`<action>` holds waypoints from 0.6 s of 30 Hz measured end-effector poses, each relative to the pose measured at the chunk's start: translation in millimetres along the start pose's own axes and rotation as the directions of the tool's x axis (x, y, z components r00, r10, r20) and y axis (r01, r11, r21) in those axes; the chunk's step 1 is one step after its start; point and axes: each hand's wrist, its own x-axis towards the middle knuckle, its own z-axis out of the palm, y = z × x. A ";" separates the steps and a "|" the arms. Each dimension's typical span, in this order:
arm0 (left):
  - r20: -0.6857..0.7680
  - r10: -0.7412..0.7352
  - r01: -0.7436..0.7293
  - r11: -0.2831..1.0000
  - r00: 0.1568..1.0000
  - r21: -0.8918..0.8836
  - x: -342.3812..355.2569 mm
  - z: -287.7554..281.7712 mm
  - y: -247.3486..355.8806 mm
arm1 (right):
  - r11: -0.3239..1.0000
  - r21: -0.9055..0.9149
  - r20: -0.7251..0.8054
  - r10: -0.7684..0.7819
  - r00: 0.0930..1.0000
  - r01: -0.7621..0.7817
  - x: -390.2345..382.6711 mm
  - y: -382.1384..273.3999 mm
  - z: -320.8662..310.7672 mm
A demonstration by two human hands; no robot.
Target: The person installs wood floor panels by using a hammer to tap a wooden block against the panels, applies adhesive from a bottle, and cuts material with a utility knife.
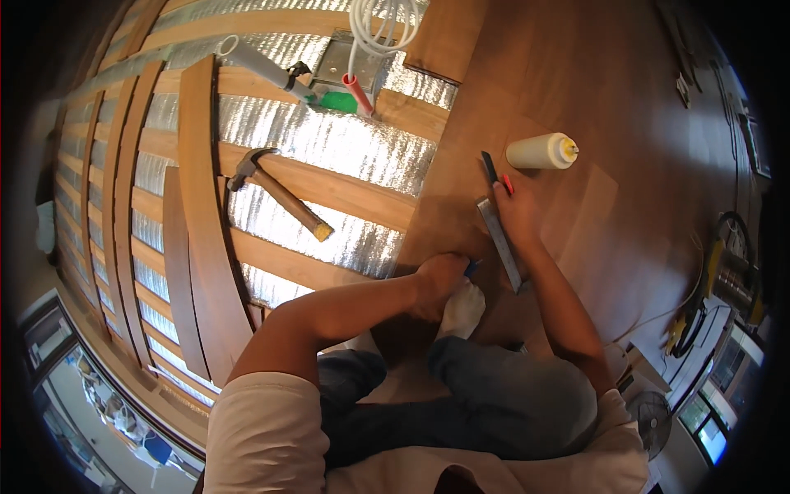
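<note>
My left hand [438, 284] is closed beside my white-socked foot [463, 311], low over the brown floorboards. A small blue piece [472, 267] sticks out from its fingers; the rest is hidden. Farther right, my right hand [517, 212] rests near the boards with its fingers closed about a slim black-and-red tool [490, 167], whose exact kind I cannot make out. Just left of that wrist lies a flat metal bar [499, 243], like a straightedge. Ahead of the right hand, a pale squeeze bottle [535, 152] with a yellow nozzle lies on its side.
At left, wooden battens [329, 169] cross silver foil [304, 132]. A claw hammer [280, 193] and loose planks [206, 198] lie on them. Beyond are a grey pipe [259, 66], coiled white tubing [383, 25] and a metal floor box [346, 62]. A fan [650, 424] stands at lower right.
</note>
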 end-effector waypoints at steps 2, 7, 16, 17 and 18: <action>0.060 0.014 -0.022 0.990 0.998 0.136 -3.1 -20.9 3.6 | 0.884 0.466 0.162 -0.046 0.986 -0.035 17.3 -29.0 6.9; -0.304 0.028 0.034 0.980 0.952 0.198 -14.7 -58.3 -45.5 | 0.804 0.592 0.146 -0.177 0.973 0.058 91.4 -70.8 85.8; -0.714 -0.248 0.450 0.887 0.655 0.106 -62.1 -116.0 -128.3 | 0.922 0.386 0.251 -0.075 0.965 -0.029 124.4 -138.5 115.4; -0.770 -0.333 0.523 0.852 0.544 0.002 -65.2 -117.3 -131.9 | 0.922 0.386 0.254 -0.073 0.964 -0.031 125.4 -138.6 117.6; -0.808 -0.413 0.582 0.806 0.420 -0.109 -67.9 -116.3 -135.0 | 0.924 0.383 0.228 -0.081 0.970 -0.013 124.7 -138.5 120.2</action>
